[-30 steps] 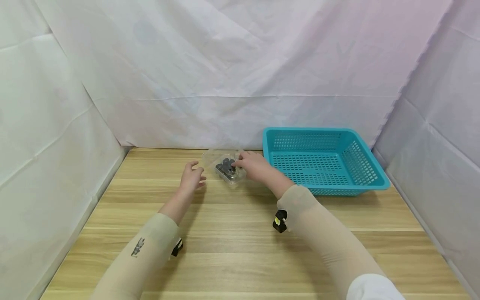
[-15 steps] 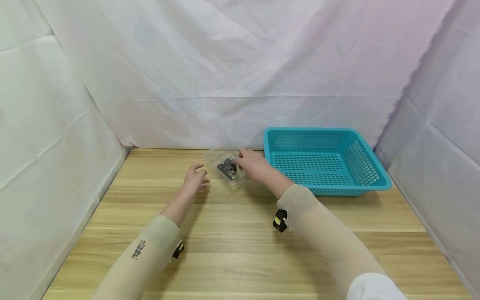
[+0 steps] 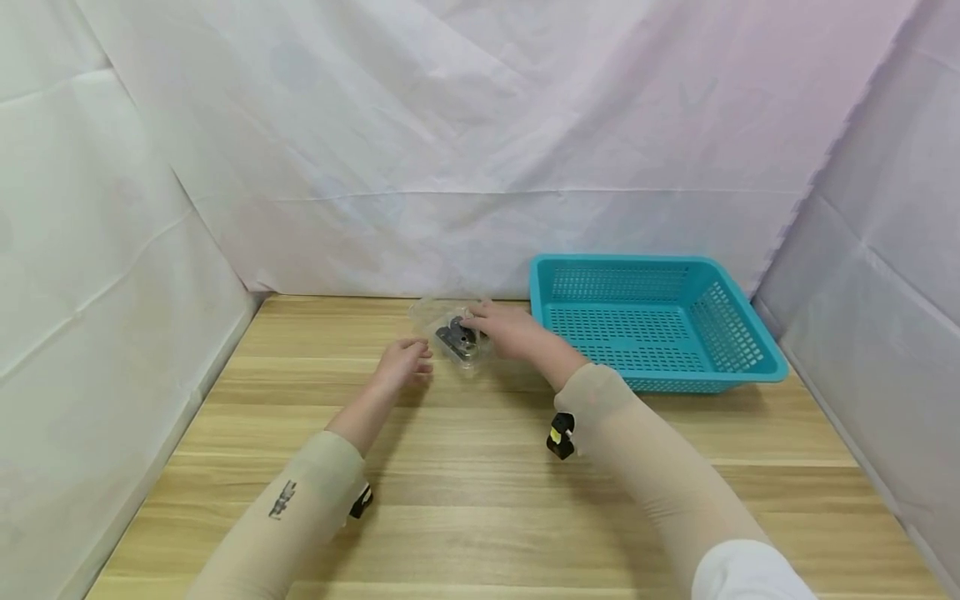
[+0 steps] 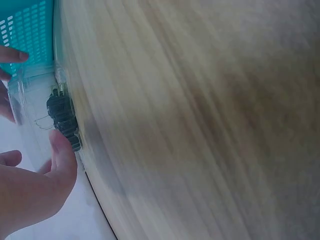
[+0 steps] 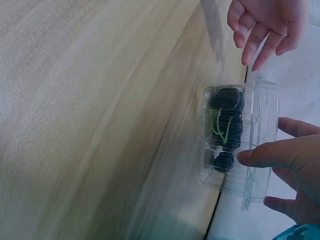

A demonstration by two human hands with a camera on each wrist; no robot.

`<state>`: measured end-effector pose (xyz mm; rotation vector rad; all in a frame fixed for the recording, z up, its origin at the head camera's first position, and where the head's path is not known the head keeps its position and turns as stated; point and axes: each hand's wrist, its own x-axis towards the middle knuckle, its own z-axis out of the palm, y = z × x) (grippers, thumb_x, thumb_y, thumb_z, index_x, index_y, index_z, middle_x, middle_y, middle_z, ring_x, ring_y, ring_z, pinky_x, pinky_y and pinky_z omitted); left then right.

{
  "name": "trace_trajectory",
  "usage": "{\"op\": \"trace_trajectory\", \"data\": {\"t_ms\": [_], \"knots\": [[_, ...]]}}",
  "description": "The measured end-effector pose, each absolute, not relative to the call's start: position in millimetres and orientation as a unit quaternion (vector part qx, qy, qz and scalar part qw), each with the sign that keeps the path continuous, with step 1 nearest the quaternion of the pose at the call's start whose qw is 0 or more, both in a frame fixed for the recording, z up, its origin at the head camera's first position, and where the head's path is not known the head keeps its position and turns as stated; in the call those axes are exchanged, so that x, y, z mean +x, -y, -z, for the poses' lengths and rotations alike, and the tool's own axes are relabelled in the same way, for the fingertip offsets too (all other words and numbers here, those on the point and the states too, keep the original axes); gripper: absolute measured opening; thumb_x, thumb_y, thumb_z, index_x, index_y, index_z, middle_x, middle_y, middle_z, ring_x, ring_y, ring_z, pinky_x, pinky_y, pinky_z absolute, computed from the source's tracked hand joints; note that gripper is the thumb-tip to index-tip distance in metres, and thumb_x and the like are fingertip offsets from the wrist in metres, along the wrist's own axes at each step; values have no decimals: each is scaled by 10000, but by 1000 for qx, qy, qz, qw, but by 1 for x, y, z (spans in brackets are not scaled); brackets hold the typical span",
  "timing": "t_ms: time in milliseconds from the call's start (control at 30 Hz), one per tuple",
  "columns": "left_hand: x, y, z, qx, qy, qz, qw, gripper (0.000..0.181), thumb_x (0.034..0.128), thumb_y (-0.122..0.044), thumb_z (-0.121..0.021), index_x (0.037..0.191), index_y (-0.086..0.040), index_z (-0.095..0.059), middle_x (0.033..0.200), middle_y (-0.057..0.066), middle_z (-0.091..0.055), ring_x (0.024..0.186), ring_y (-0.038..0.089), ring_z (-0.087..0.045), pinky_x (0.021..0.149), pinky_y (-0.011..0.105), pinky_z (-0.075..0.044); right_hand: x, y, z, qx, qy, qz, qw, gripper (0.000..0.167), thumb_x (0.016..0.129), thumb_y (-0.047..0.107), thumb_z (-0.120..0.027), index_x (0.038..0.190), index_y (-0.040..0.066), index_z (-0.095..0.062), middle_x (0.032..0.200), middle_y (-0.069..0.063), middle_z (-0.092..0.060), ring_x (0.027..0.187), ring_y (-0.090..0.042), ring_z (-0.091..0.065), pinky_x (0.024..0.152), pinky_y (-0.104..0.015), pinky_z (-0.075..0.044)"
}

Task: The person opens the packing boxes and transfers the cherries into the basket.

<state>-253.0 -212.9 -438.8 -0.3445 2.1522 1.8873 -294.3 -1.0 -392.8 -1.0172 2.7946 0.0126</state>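
Observation:
A clear plastic box (image 3: pixel 459 358) stands on the table near the back wall. It holds several dark round fruits (image 5: pixel 228 131) with green stems, which look like dark grapes. My right hand (image 3: pixel 510 329) is at the box's right side. In the right wrist view its thumb (image 5: pixel 260 154) lies across the box rim, with the fingers spread beyond the far side. My left hand (image 3: pixel 402 364) is close to the box's left side, fingers extended and holding nothing. Its thumb (image 4: pixel 64 155) overlaps the box in the left wrist view; whether it touches cannot be told.
A turquoise perforated basket (image 3: pixel 660 377) stands to the right of the box, just beyond my right hand. White cloth (image 3: pixel 360 242) hangs behind and at both sides of the wooden table (image 3: pixel 465 500).
My left hand has moved to the right and slightly down, closer to the box. My right hand stays at the box, its fingers shifting slightly. The box has hardly moved.

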Motion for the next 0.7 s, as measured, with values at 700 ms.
{"op": "trace_trajectory", "data": {"t_ms": [700], "knots": [[-246,199,449,-62,-741,-650,159,717,982,-316,-574,1498,22,-207,1033,212,-641,619,119,-554,575,226,-493,-290,8,401,-306,-949,19,72,737,827,121,-790,1475,211,-450,1527,-92,-370,1393,-307,-333,1095,-532,-315]]}}
